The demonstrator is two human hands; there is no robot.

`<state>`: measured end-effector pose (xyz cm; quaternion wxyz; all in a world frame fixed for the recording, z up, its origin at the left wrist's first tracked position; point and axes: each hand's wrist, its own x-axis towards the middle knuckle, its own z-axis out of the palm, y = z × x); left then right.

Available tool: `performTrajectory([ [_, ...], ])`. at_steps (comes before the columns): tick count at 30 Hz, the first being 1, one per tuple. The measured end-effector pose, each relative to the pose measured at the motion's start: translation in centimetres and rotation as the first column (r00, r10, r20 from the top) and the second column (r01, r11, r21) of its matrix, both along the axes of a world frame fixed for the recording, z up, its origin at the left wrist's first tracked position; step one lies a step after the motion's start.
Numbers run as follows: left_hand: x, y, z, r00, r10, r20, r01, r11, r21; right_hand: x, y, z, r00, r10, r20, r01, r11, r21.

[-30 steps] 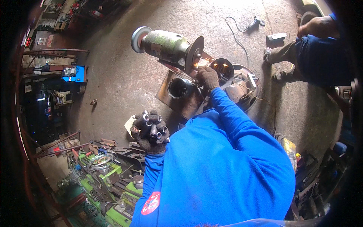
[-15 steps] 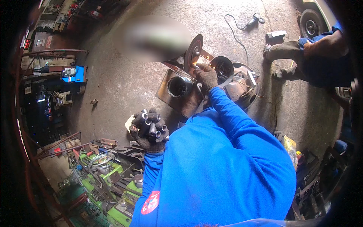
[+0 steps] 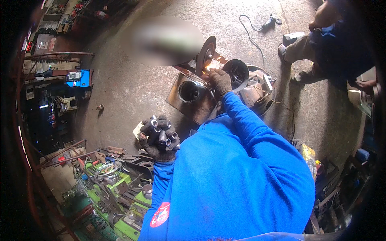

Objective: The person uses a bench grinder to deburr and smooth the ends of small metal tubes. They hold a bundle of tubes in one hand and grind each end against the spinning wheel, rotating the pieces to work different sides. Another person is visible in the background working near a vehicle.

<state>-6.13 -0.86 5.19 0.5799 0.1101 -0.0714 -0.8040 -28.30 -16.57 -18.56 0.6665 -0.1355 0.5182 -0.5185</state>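
Note:
My right hand [image 3: 221,81], in a dark work glove, is closed with its fingertips at the near side of an upright grinding wheel [image 3: 206,54]. Bright orange sparks [image 3: 208,67] show where they meet. It pinches a small metal piece, mostly hidden by glove and glare. Lower left, my gloved left hand [image 3: 153,151] is cupped around a bunch of several short dark metal tubes [image 3: 162,137], some with shiny open ends. Just right of my right hand is a round metal container [image 3: 246,75] with dark pieces inside. Below the wheel is a metal box [image 3: 175,93] with a round opening.
A person [image 3: 341,48] stands at the upper right. A corded angle grinder [image 3: 268,23] lies on the concrete floor. Green machinery [image 3: 130,229] with metal bars on it is at lower left. A blurred patch covers the area left of the wheel.
The sparks at the wheel look brighter, and my right hand has shifted very slightly. My left hand stays put with the tubes. The other person has shifted and their arm is higher.

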Motion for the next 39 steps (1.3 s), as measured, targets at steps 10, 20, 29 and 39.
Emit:
performTrajectory([
  [10, -0.1, -0.1, 0.2, 1.000, -0.010, 0.027, 0.009, 1.000, 0.016, -0.3, -0.2, -2.8, 0.867, 0.115, -0.485, -0.241, 0.948, -0.206],
  [20, 0.9, 0.5, -1.1, 1.000, -0.014, 0.026, 0.014, 1.000, 0.008, 0.3, -0.1, -0.7, 0.999, -0.013, -0.051, 0.012, 1.000, -0.014],
  [29, 0.2, 0.2, 0.4, 0.993, 0.006, 0.121, -0.002, 0.999, -0.037, 0.4, 0.8, 1.3, 0.897, -0.111, 0.427, 0.155, 0.985, -0.071],
  [39, 0.4, 0.8, -0.3, 0.992, 0.070, 0.105, -0.072, 0.997, 0.017, -1.3, 2.2, 6.3, 0.883, -0.040, 0.468, 0.112, 0.986, -0.126],
])
